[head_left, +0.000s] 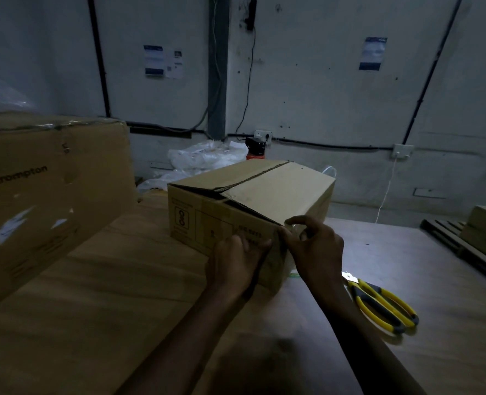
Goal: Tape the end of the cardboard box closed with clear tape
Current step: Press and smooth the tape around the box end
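Note:
A small cardboard box (267,192) stands on the wooden table (93,309), its top flaps folded down with a dark seam between them. My left hand (236,263) lies flat against the box's near side, fingers pressed on the printed face. My right hand (316,249) is at the box's near right corner, thumb and forefinger pinching what looks like a strip of clear tape (289,223) at the top edge. A clear tape roll (293,273) seems to peek out below my right hand, mostly hidden.
Yellow-handled scissors (378,300) lie on the table right of my right forearm. A large Crompton carton (45,189) stands at left. White plastic bags (204,158) lie behind the box. Another carton on a pallet (484,229) sits at far right.

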### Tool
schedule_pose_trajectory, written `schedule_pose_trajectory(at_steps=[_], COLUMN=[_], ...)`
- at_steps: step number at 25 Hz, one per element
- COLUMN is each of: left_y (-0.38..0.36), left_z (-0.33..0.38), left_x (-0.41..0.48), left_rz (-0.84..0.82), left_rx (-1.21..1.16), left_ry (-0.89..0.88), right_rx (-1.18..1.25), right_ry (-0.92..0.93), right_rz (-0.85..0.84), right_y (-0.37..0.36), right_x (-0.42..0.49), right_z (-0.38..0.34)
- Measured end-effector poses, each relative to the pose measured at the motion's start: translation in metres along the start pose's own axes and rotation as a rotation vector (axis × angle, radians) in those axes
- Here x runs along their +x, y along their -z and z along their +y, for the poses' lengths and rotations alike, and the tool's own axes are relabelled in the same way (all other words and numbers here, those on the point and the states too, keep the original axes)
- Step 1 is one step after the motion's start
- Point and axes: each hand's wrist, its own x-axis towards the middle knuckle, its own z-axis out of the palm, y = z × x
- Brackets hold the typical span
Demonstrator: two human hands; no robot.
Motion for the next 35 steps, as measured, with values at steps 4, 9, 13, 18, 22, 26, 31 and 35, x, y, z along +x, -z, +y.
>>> schedule_pose_trajectory(at_steps=[4,9,13,18,22,26,31,35], left_y=[0.018,0.027,0.010,0.000,-0.002,0.000,0.002,0.002], left_z=[0.004,0.015,0.003,-0.003,-0.002,-0.006,-0.007,-0.005], left_x=[0.017,0.054,0.058,0.055,0.055,0.055,0.048,0.046], left_rz=[0.196,0.139,-0.041,0.030,0.039,0.025,0.023,0.047], left_rx=[-0.029,0.257,0.194,0.066,0.033,0.141,0.266,0.278], left_ry=[-0.296,-0.705,-0.710,-0.650,-0.650,-0.684,-0.701,-0.702], right_rx=[0.026,0.034,0.031,0.043,0.038,0.118,0.253,0.250], right_ry=[0.019,0.031,0.031,0.047,0.056,0.025,-0.049,0.026], right_rz=[-0.023,-0.029,-0.034,-0.037,-0.036,-0.034,-0.072,-0.094], right_y=[0.002,0.004,0.005,0.005,0.004,0.006,0.006,0.007], right_x=[-0.001,-0.001,-0.002,-0.003,-0.001,0.001,0.004,0.005], right_z=[0.003,0.004,0.005,0.007,0.009,0.016,0.030,0.035])
